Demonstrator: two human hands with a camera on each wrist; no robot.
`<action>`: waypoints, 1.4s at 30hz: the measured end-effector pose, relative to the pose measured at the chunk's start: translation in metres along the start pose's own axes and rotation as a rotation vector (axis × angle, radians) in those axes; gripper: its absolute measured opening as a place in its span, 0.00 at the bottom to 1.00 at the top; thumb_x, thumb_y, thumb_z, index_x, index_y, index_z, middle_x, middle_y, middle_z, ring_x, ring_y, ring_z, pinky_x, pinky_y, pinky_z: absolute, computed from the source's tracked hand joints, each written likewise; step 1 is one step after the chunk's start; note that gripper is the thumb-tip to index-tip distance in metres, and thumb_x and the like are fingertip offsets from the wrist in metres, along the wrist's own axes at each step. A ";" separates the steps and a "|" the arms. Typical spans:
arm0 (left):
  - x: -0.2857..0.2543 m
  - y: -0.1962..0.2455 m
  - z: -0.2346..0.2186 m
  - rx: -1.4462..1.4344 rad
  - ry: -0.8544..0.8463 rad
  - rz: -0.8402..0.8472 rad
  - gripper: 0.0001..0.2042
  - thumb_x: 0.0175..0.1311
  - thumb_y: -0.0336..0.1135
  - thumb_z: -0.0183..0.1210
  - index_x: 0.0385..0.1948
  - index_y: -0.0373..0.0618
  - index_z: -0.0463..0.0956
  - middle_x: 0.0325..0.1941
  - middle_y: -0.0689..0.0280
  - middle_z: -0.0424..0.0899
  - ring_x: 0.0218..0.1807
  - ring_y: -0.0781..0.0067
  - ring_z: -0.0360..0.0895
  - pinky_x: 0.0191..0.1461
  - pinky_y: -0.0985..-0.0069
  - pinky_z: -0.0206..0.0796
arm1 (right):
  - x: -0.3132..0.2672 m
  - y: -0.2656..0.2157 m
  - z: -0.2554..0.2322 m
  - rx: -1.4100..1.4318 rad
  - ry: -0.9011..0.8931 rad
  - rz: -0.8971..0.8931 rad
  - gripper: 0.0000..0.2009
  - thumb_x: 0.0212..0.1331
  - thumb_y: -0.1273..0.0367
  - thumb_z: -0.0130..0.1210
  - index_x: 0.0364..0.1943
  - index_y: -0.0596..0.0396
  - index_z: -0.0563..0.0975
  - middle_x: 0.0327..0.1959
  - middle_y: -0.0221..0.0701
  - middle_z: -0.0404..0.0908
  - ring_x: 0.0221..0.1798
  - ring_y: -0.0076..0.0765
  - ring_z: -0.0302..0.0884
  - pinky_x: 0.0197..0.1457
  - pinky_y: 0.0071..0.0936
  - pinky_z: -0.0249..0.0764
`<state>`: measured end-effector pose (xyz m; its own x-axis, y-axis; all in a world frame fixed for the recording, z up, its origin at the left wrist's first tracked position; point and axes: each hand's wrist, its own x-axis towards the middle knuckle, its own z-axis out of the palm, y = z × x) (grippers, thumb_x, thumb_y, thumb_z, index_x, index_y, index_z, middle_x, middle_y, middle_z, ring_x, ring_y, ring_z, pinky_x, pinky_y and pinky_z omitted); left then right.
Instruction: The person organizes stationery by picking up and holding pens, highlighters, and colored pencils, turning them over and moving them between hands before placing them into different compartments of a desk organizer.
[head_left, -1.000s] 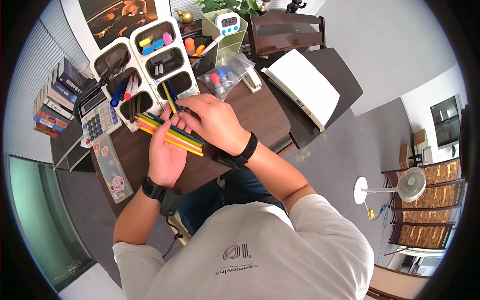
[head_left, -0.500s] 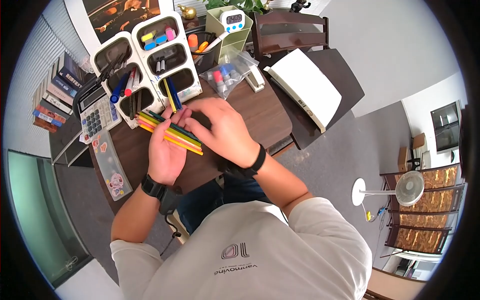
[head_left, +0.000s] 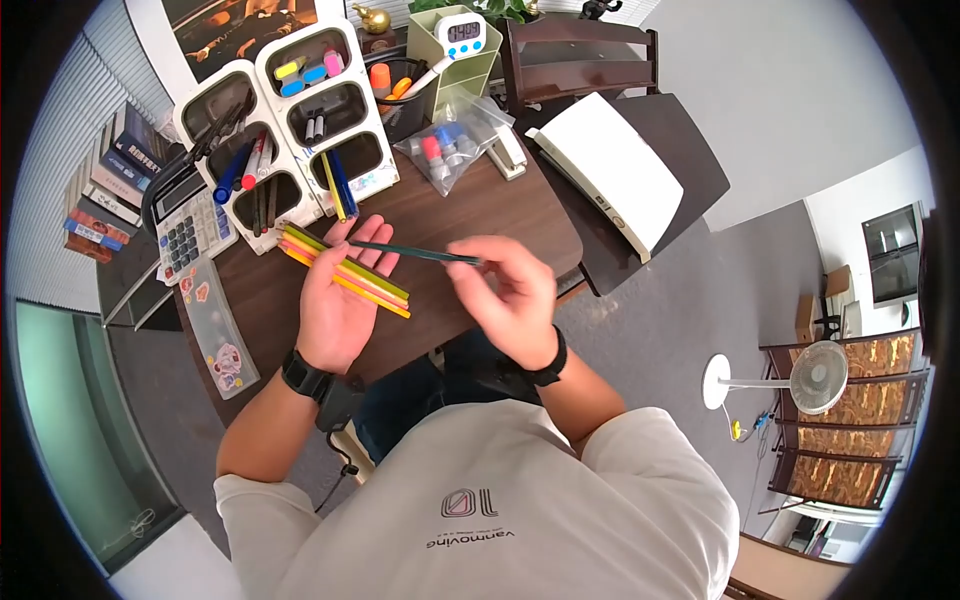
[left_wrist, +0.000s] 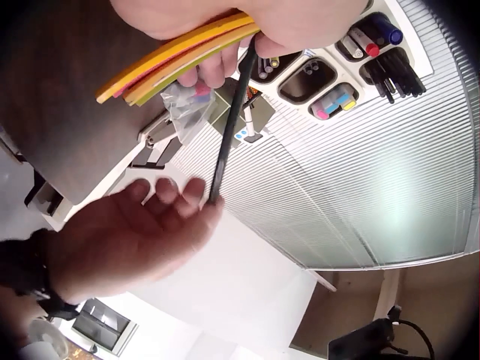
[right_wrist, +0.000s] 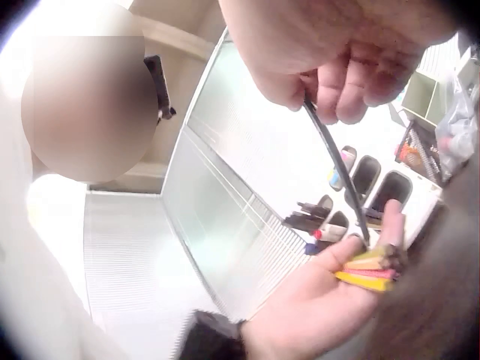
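Note:
My left hand [head_left: 335, 315] is palm up and grips a bundle of colored pencils [head_left: 375, 287] under its thumb, in yellow, orange, pink and olive green. The right hand [head_left: 512, 300] pinches one end of a dark green pencil [head_left: 420, 252] between thumb and fingers. That pencil slants across the gap between the hands, its other end at the left thumb, as the left wrist view shows too. Just beyond the left fingertips, a yellow pencil [head_left: 331, 187] and blue pencils [head_left: 345, 187] stand in the nearest right compartment of a white desk organizer [head_left: 372, 183].
Markers [head_left: 250, 165] and highlighters [head_left: 310, 72] fill other organizer compartments. A calculator [head_left: 192, 240] and a stickered clear case [head_left: 216, 330] lie to the left. Right of the organizer are a plastic bag of bottles [head_left: 445, 150], a stapler [head_left: 506, 152] and a mesh pen cup [head_left: 405, 110].
The right hand has moved right, away from the left palm, drawing the dark green pencil out of the bundle. The left hand stays nearly in place with the other pencils.

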<state>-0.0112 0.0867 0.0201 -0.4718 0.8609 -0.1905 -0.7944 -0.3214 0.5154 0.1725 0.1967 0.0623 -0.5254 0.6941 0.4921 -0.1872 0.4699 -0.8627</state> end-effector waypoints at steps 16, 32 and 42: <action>0.006 0.005 0.001 0.028 -0.074 0.048 0.25 0.78 0.35 0.47 0.75 0.45 0.61 0.81 0.54 0.65 0.82 0.59 0.60 0.84 0.53 0.51 | 0.075 0.034 0.055 -0.532 -0.202 -0.369 0.10 0.62 0.71 0.63 0.46 0.53 0.85 0.41 0.37 0.88 0.46 0.48 0.86 0.47 0.42 0.83; -0.001 0.002 0.005 0.014 -0.048 0.026 0.26 0.77 0.35 0.45 0.76 0.40 0.59 0.79 0.48 0.67 0.80 0.54 0.63 0.84 0.57 0.53 | 0.015 -0.001 0.027 -0.420 -0.461 0.210 0.11 0.66 0.62 0.66 0.36 0.55 0.85 0.32 0.38 0.86 0.33 0.46 0.86 0.38 0.40 0.80; 0.002 0.000 0.004 0.028 -0.033 -0.010 0.26 0.78 0.37 0.44 0.75 0.37 0.62 0.80 0.52 0.66 0.81 0.59 0.62 0.85 0.59 0.51 | -0.007 0.006 0.007 -0.058 -0.035 0.117 0.09 0.64 0.77 0.67 0.47 0.59 0.84 0.41 0.34 0.87 0.37 0.25 0.84 0.42 0.23 0.80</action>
<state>-0.0109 0.0901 0.0232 -0.4509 0.8765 -0.1686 -0.7876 -0.3018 0.5371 0.1696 0.1907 0.0525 -0.5694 0.7272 0.3834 -0.0752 0.4184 -0.9052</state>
